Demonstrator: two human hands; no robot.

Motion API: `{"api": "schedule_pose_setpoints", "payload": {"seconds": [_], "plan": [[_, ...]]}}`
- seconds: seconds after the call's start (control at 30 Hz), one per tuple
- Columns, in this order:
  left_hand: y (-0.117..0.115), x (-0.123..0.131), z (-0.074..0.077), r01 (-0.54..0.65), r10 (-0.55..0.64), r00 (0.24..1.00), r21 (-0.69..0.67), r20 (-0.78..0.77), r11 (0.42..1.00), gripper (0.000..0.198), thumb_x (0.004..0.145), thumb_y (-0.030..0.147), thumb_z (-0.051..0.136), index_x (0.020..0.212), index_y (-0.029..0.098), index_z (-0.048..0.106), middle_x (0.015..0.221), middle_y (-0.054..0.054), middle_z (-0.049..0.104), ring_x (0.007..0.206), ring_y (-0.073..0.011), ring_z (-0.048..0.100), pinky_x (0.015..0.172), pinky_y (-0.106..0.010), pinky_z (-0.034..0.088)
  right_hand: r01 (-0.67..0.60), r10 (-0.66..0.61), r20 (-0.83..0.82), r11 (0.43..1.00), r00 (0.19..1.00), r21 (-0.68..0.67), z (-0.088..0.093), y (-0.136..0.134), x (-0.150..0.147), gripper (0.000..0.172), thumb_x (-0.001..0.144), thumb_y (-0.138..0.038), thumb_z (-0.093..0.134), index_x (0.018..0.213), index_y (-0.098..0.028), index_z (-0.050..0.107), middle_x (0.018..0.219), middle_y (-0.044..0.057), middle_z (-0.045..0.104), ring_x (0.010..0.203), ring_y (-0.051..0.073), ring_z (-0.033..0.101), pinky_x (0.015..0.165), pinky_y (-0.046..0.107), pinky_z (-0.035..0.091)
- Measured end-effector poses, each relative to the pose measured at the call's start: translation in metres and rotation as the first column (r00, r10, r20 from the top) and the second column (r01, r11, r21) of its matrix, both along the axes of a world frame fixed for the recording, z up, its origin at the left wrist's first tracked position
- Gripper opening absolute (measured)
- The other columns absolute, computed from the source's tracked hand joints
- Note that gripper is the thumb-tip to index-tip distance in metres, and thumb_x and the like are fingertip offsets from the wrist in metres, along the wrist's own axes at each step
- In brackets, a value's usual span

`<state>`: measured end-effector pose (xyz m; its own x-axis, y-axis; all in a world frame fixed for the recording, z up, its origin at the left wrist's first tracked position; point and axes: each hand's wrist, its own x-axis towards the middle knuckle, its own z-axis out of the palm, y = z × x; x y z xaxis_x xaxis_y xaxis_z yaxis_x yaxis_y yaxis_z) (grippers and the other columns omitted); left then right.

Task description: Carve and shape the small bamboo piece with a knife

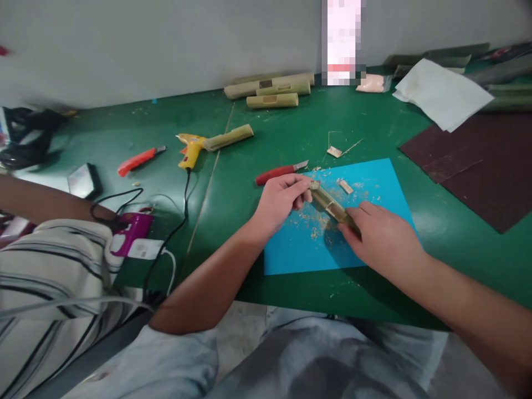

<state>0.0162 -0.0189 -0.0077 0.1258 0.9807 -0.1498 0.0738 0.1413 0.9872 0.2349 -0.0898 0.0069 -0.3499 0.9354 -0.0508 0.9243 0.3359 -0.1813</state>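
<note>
A short bamboo tube point(326, 202) with a rectangular notch cut in its side is tilted over a blue sheet point(286, 257). My right hand point(384, 233) wraps round its lower end. At the upper end, my left hand point(282, 199) pinches the tube's rim with thumb and forefinger; whether a small separate chip is also between those fingers I cannot tell. Bamboo shavings and a small cut piece of bamboo point(344, 187) lie on the sheet. A red-handled knife point(276, 175) rests just beyond my left hand, its blade pointing right.
Leftward lie a yellow glue gun point(192, 151) with a bamboo piece point(230, 137) at it, an orange utility knife point(139, 161) and a purple power strip point(133, 233). More bamboo tubes point(272, 100) line the wall. White paper point(440, 97) overlaps a dark brown sheet point(477, 166). Another person's arm point(50, 202) reaches in.
</note>
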Motion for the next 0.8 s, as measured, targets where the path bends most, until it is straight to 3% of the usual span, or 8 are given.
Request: {"api": "schedule_pose_setpoints", "payload": {"seconds": [0.17,0.43,0.63,0.8], "plan": [[-0.003,0.002,0.003,0.035,-0.035,0.999,-0.037,0.012,0.999,0.017,0.090,0.028,0.069,0.097,0.013,0.076,0.068,-0.001,0.073,0.046,-0.0060,0.052,0.043,-0.018,0.036,0.010,-0.010,0.010,1.000,1.000,-0.025,0.002,0.001,0.003,0.024,0.103,-0.036,0.061,0.098,-0.017,0.075,0.093,0.009,0.071,0.083,0.023,0.068,0.063,0.035,0.034],[-0.005,0.001,-0.007,0.044,-0.023,0.989,0.140,-0.145,0.989,0.017,0.096,0.022,0.064,0.110,0.016,0.071,0.059,0.004,0.066,0.042,-0.0058,0.047,0.043,-0.018,0.038,0.010,-0.010,0.015,1.000,1.000,-0.010,0.002,0.001,0.004,0.024,0.102,-0.036,0.062,0.096,-0.018,0.075,0.091,0.008,0.071,0.082,0.024,0.068,0.063,0.037,0.034],[-0.003,-0.006,-0.015,0.100,0.027,0.943,0.362,-0.330,0.927,0.014,0.089,0.023,0.075,0.101,0.017,0.077,0.085,-0.003,0.077,0.066,-0.0087,0.063,0.061,-0.020,0.053,0.007,-0.007,-0.001,0.999,1.000,0.039,-0.003,0.000,0.006,0.023,0.102,-0.036,0.063,0.093,-0.018,0.074,0.090,0.008,0.071,0.081,0.023,0.068,0.062,0.036,0.034],[-0.002,-0.012,-0.016,0.176,0.026,0.909,0.440,-0.415,0.881,0.016,0.089,0.021,0.074,0.104,0.017,0.079,0.097,-0.004,0.082,0.073,-0.0103,0.068,0.068,-0.021,0.057,0.008,-0.008,-0.004,1.000,1.000,0.026,-0.003,0.001,0.007,0.024,0.102,-0.038,0.062,0.095,-0.019,0.075,0.092,0.008,0.071,0.083,0.024,0.069,0.062,0.036,0.035]]}}
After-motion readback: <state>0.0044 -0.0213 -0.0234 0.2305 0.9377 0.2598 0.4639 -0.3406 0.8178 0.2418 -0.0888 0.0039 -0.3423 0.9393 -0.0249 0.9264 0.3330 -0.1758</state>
